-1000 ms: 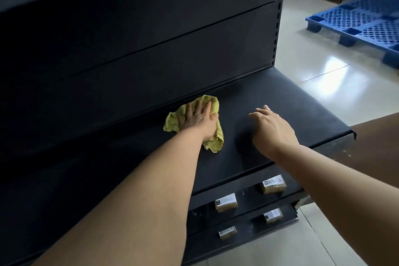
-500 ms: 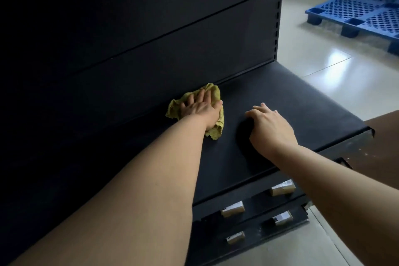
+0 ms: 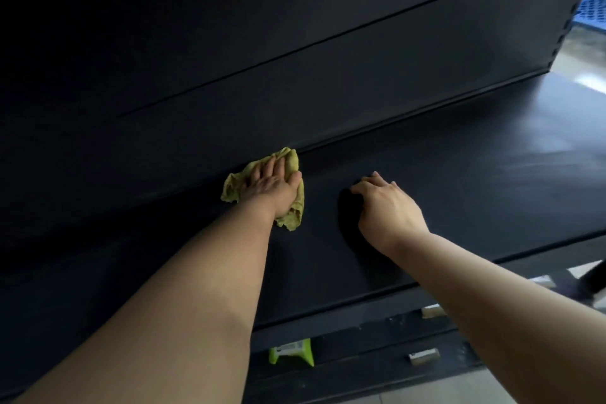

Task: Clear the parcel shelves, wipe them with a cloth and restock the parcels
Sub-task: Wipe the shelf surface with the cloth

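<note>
Compared with half a second ago, my view sits closer in and further left: the black back panel (image 3: pixel 295 43) now fills most of the feed, and the right end of the shelf (image 3: pixel 475 180) runs out of frame. The blue pallet (image 3: pixel 594 6) is cut down to a sliver at the top right edge. The left hand (image 3: pixel 273 185) has pushed the yellow-green cloth (image 3: pixel 231 188) deeper, so the cloth's far edge now touches the seam where the shelf meets the back panel. The right hand (image 3: pixel 388 207) keeps its spot on the shelf, near the cloth on its right and not touching it. Below the shelf's front lip, a bright green item (image 3: pixel 291 352) has come into view on a lower tier. I can now make out only two small parcels (image 3: pixel 424 355) there, one on each of two tiers.

Both bare forearms reach forward from the bottom corners. The left hand lies palm down on the cloth with its fingers straight and close together. Its thumb is spread to the right, pressing the cloth flat rather than gripping it. The cloth bunches out at the fingertips, to the left and under the wrist. The right hand is arched with its knuckles raised and its fingers loosely bent. Its fingertips rest on the bare shelf and it holds nothing.
</note>
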